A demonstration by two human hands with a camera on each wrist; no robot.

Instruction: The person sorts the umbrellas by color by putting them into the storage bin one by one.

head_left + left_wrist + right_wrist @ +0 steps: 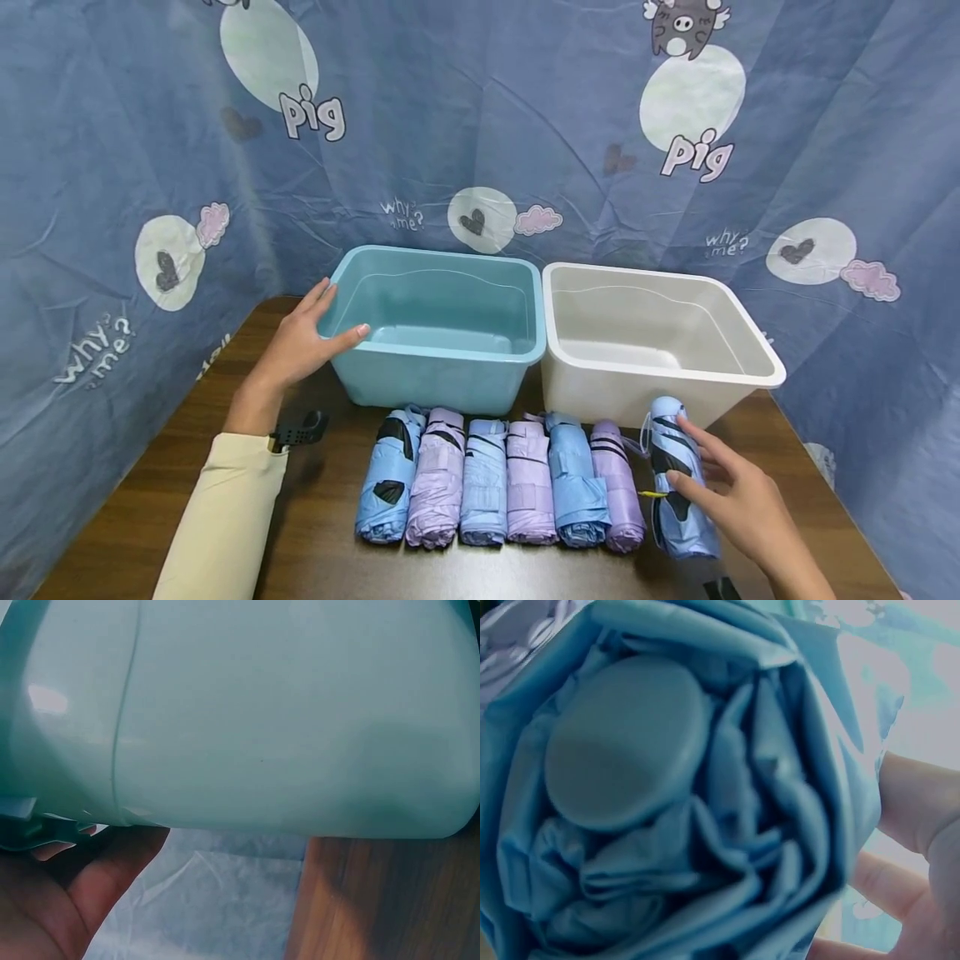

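Note:
My right hand (738, 487) grips a blue folded umbrella with black patches (671, 467) in front of the white bin, thumb and fingers on its right side. In the right wrist view, the round end cap (626, 742) and bunched fabric fill much of the picture. My left hand (296, 342) holds the rim of the teal bin (435, 354) at its left front corner, its thumb over the rim. The left wrist view shows the bin's outer wall (285, 727) beside the fingers. Several rolled umbrellas, blue and lilac, lie side by side before the bins, including a purple one (617, 492).
The white bin (622, 392) stands right of the teal one, their rims touching. Both bins show bare floors inside. A brown wooden table (315, 550) carries everything. Behind it hangs a blue printed cloth (480, 108).

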